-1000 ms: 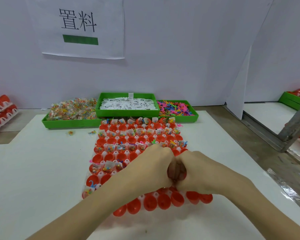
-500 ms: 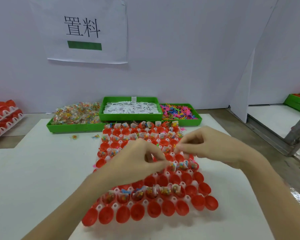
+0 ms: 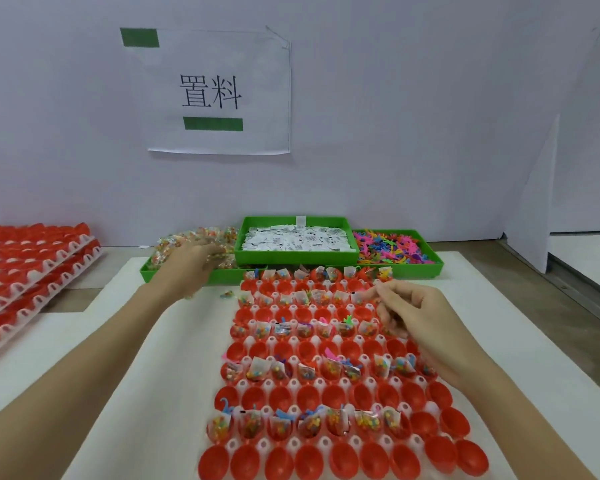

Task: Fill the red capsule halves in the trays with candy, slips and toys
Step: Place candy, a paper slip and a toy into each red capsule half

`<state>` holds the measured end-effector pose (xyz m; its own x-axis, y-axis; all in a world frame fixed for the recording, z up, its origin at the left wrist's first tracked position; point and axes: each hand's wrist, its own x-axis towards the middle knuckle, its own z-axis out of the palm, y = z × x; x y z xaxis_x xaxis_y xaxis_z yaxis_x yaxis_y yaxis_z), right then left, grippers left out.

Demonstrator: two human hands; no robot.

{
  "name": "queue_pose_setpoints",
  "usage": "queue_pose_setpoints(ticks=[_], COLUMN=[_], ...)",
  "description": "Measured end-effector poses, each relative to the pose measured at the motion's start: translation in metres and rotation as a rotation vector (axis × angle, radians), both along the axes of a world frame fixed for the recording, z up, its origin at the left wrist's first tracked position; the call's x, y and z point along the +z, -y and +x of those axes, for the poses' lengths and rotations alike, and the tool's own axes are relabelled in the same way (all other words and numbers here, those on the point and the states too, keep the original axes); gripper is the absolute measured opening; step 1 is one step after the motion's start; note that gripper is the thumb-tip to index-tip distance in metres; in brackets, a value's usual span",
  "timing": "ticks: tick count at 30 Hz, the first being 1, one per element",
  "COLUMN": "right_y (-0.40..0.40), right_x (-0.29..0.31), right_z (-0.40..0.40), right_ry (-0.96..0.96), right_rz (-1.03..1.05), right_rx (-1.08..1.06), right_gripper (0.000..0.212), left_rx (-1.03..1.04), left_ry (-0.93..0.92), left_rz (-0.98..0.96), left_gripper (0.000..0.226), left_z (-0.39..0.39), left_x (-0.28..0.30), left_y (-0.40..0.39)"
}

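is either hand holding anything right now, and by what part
Cannot be told. The left hand reaches into the candy bin, blurred. The right hand hovers over the capsule tray, fingers curled, nothing visible.

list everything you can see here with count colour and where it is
capsule tray: one, white with red halves, centre of table
candy bin: one, green, back left
slip bin: one, green, back centre, white slips
toy bin: one, green, back right, mixed bright toys
stacked trays: a few, red and white, far left
sign: one, white, on wall
left hand: reaching into the candy
right hand: over tray's right side, fingers curled
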<state>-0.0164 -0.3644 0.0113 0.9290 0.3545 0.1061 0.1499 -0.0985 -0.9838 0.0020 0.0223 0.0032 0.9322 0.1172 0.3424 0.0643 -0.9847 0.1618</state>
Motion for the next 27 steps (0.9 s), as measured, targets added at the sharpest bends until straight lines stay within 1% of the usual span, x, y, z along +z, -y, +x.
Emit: queue_pose_setpoints(ticks=[3,6,9,11,15,17,19,21,23,25,27], right_y=[0.0,0.001,0.002,0.004,0.008,0.009,0.009,0.01,0.011,0.012,0.014], right_x=[-0.003,-0.004,-0.003,-0.001,0.001,0.001,0.002,0.003,0.002,0.001,0.001], right_z=[0.001,0.0,-0.002,-0.002,-0.003,-0.004,-0.004,-0.004,-0.005,-0.005,-0.005], right_ry=[-0.013,-0.01,-0.016,-0.004,0.014,0.013,0.01,0.012,0.016,0.015,0.019], right_rz=[0.015,0.013,0.023,0.02,0.016,0.023,0.031,0.028,0.022,0.019,0.011], right_rx=[-0.002,-0.008,-0.014,-0.016,-0.021,-0.027,-0.032,-0.034,-0.039,-0.048,-0.052], right_gripper=[0.031,0.031,0.03,0.03,0.031,0.031,0.031,0.031,0.031,0.03,0.03], left_rx=[-0.029,-0.009,-0.005,0.022,0.072,0.105,0.134,0.162,0.164,0.111,0.029], left_ry=[0.033,0.036,0.088,0.151,0.33,0.43,0.466,0.485,0.511,0.498,0.422], left_rz=[-0.039,-0.082,-0.109,-0.131,-0.159,-0.176,-0.218,-0.306,-0.471,-0.643,-0.796], left_gripper=[0.014,0.019,0.016,0.011,0.011,0.013,0.018,0.016,0.014,0.018,0.025], left_z=[0.004,0.006,0.004,0.002,-0.007,-0.014,-0.021,-0.03,-0.042,-0.059,-0.079], left_x=[0.0,0.002,0.004,0.005,0.001,0.0,0.0,0.002,0.004,0.001,-0.005], left_y=[0.003,0.007,0.01,0.01,0.006,0.004,0.006,0.012,0.026,0.045,0.069])
